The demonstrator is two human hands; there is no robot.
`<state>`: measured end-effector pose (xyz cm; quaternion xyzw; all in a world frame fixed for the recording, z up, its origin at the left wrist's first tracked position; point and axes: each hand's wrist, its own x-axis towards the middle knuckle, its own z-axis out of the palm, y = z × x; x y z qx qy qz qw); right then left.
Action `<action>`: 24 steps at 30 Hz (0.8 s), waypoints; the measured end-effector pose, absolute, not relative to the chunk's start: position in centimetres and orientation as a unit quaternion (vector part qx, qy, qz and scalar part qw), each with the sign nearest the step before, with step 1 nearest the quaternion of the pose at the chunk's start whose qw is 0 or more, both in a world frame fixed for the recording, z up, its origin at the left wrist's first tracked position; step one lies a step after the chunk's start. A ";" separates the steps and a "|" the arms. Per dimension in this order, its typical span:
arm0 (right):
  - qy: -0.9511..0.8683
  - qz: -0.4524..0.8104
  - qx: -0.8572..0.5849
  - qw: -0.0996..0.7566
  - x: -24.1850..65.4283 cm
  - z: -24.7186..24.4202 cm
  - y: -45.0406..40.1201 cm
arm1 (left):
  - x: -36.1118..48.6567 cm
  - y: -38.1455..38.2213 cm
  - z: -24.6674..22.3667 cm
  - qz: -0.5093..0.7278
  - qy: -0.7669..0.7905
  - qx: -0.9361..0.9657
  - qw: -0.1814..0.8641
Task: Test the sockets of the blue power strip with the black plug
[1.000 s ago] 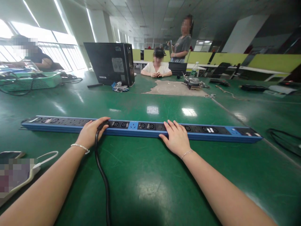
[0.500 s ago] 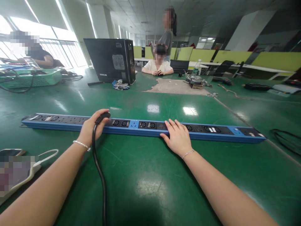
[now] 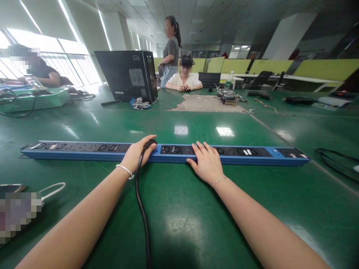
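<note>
A long blue power strip (image 3: 174, 158) with black sockets lies across the green table in front of me. My left hand (image 3: 137, 154) is closed around a black power plug (image 3: 150, 143) just over the strip, left of its middle. From the plug a thick black cable (image 3: 142, 209) hangs down toward the bottom edge. Whether the plug touches a socket is hidden by my fingers. My right hand (image 3: 206, 161) rests flat on the strip, right of the middle, with fingers spread and thumb along the front side.
At the lower left lies a phone (image 3: 18, 213) with a white strap. Farther back stand a black computer case (image 3: 123, 74), gloves (image 3: 140, 104), a green basket (image 3: 36, 102) and a bottle (image 3: 229, 80). Black cables (image 3: 336, 164) lie at right. Three people are beyond the table.
My left hand has moved right along the strip with the plug and cable. My right hand stays on the strip. The standing person in the background has moved left.
</note>
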<state>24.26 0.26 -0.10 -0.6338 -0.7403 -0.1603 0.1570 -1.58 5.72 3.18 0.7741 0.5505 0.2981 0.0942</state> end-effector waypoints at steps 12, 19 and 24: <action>-0.742 -0.157 -0.631 0.163 24.3 -0.3 0.3 | -1.5 5.7 2.5 0.275 0.562 0.778 0.060; -0.740 -0.154 -0.636 0.155 24.3 -0.2 0.3 | -1.2 5.5 2.4 0.251 0.554 0.794 0.029; -0.741 -0.154 -0.635 0.156 24.3 -0.2 0.3 | -1.0 5.1 3.0 0.225 0.547 0.806 0.014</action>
